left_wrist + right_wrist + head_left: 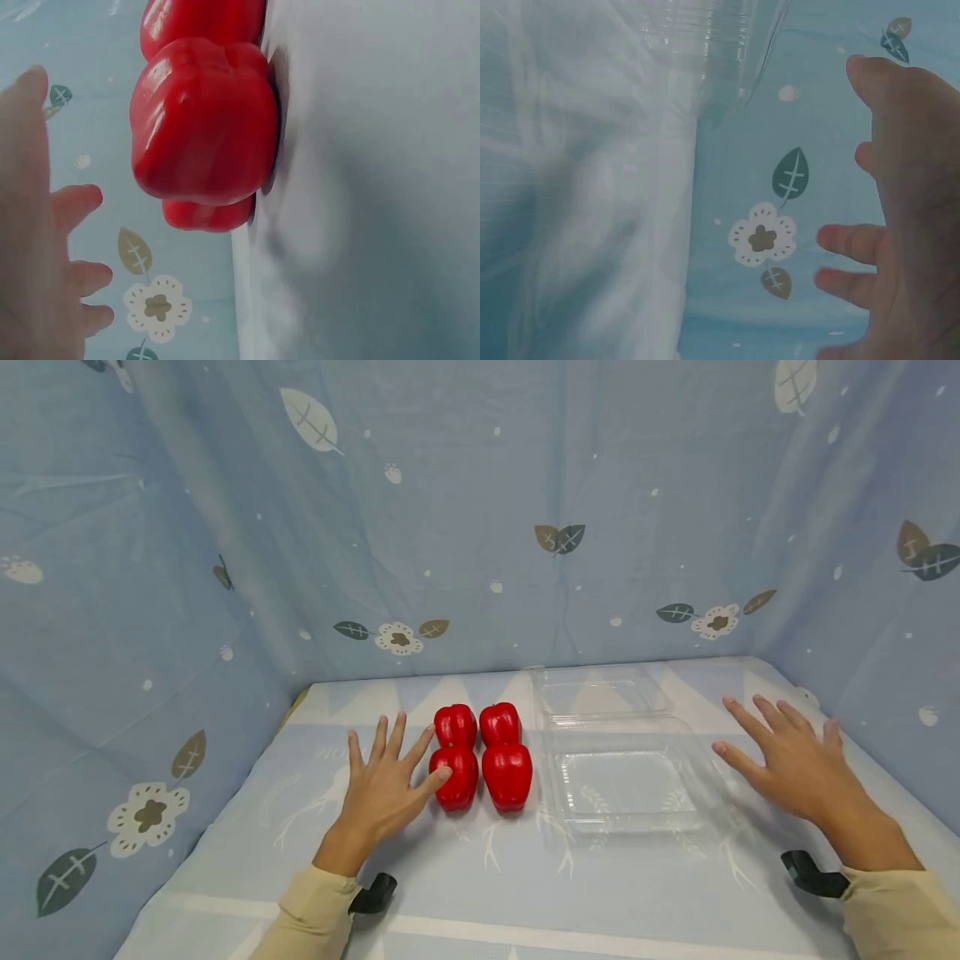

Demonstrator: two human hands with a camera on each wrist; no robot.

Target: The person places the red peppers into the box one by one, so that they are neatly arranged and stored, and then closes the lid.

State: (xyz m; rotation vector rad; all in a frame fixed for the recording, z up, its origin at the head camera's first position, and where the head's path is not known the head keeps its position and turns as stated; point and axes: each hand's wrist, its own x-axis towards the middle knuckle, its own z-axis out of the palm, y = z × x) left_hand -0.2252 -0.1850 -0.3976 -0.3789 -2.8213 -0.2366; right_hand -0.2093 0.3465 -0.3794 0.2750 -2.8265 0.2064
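- Clear plastic box (pixel 630 781): one, spread flat on the table (pixel 450 885), with its second half beyond the near half. It's my landmark here.
- Red peppers: four, all left of the box, two by two. The nearer pair is the near-left pepper (pixel 461 789) and the near-right pepper (pixel 507 772); behind them sit the far-left pepper (pixel 454 725) and the far-right pepper (pixel 500 723). The right-hand column is closest to the box.
- Hands: two. The left hand (pixel 382 797) is left of the box, past the peppers; its fingers are fanned out and hold nothing. Its thumb overlaps the near-left pepper from above, but the wrist view shows a gap.
- The right hand (pixel 798 768) is just right of the box, fingers spread, nothing gripped.
- For handling, I'd curl the fingers round a pepper's sides; that shiny skin looks slippery, so fingertips alone might slide.
- I'd start with the near-right pepper, which sits beside the box and can be lifted without reaching over others.
- The box looks thin and light; the right hand could steady its rim gently, since a hard squeeze might buckle it.
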